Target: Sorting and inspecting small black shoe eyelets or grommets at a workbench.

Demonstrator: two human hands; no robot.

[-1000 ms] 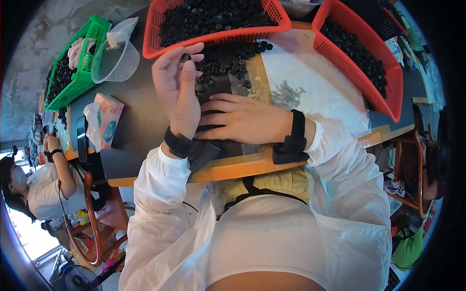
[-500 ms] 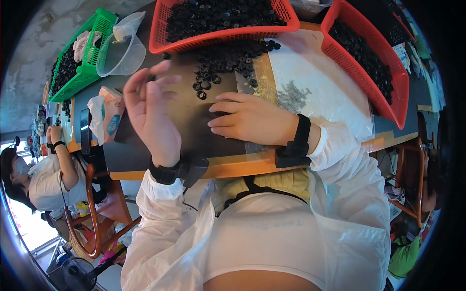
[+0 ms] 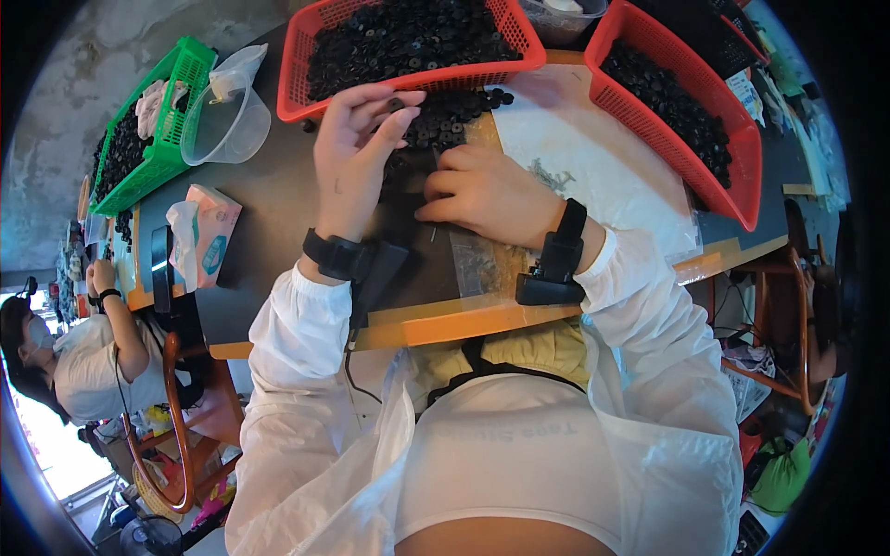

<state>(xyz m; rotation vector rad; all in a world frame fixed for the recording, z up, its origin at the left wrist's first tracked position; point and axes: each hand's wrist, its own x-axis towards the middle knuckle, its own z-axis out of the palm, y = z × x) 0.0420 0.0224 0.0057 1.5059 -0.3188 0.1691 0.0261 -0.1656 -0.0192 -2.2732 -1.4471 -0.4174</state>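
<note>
Overall, we face a dark surface [image 3: 269, 246], with a red basket [image 3: 417, 81] of black discs at its far side. Our left hand [image 3: 348, 162] is raised; our right hand [image 3: 487, 190] sits lower beside it. Loose discs [image 3: 447, 128] spread before the basket. Left fingers, nearly closed, pinch one black disc [image 3: 396, 105]; under the bent right fingers shows a thin metal pin [image 3: 433, 234], whether gripped we cannot tell.

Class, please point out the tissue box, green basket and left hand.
Tissue box [image 3: 215, 227]: head view, on its printed side.
Green basket [image 3: 144, 178]: head view, on its outer wall.
Left hand [image 3: 352, 156]: head view, on its middle.
</note>
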